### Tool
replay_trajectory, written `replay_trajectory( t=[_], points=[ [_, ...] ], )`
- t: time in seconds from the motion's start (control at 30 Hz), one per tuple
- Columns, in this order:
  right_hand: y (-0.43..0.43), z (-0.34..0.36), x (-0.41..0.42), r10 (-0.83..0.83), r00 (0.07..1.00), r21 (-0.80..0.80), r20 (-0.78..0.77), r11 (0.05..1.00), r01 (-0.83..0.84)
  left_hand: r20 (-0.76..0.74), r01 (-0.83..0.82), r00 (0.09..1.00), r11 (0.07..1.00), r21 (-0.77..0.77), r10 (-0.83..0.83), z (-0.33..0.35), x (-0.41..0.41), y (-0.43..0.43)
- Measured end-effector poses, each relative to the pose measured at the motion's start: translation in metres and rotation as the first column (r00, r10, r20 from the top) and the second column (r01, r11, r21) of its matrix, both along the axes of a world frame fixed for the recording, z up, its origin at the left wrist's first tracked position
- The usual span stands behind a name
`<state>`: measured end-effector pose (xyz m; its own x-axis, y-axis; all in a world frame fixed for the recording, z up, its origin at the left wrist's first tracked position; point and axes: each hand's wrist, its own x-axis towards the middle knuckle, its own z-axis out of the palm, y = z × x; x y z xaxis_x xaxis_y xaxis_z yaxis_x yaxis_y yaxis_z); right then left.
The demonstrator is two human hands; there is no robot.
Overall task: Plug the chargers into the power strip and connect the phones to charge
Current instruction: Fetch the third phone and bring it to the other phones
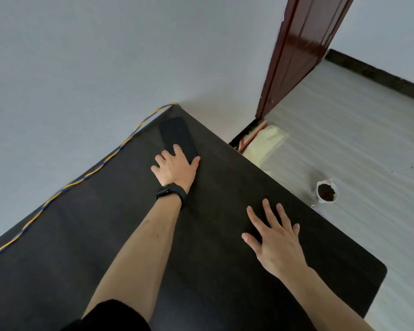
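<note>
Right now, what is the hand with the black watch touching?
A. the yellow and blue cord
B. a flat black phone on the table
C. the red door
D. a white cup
B: the left hand, the one with the watch, has its fingers laid on the near end of the flat black phone lying on the dark table, while the right hand rests flat on bare tabletop.

My table (225, 235) is matt black; the phone (176, 136) on it is glossy black. A cable (86, 176) twisted yellow and blue edges a pale grey wall (105, 56). My watch (171, 191) is black; the door (299, 51), reddish-brown.
</note>
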<state>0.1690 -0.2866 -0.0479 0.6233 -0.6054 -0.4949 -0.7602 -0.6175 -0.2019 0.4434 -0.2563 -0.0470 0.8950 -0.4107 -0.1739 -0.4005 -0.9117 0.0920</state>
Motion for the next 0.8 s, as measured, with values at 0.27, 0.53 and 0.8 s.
replay_trajectory(
  t=[0.27,0.53,0.8],
  points=[
    [-0.003,0.013,-0.001,-0.002,0.999,0.059,-0.043,0.998,0.005,-0.242,-0.067,0.970,0.979,-0.194,0.018,0.046,-0.043,0.044],
    [0.021,0.094,0.002,-0.281,0.950,0.452,-0.135,0.836,0.312,-0.695,-0.354,0.719,0.860,-0.367,-0.001,0.128,-0.125,0.166],
    [0.122,0.127,-0.086,-0.853,0.433,0.831,-0.291,-0.002,0.556,-0.726,0.041,0.586,0.908,-0.417,-0.360,0.168,-0.229,0.281]
  ],
)
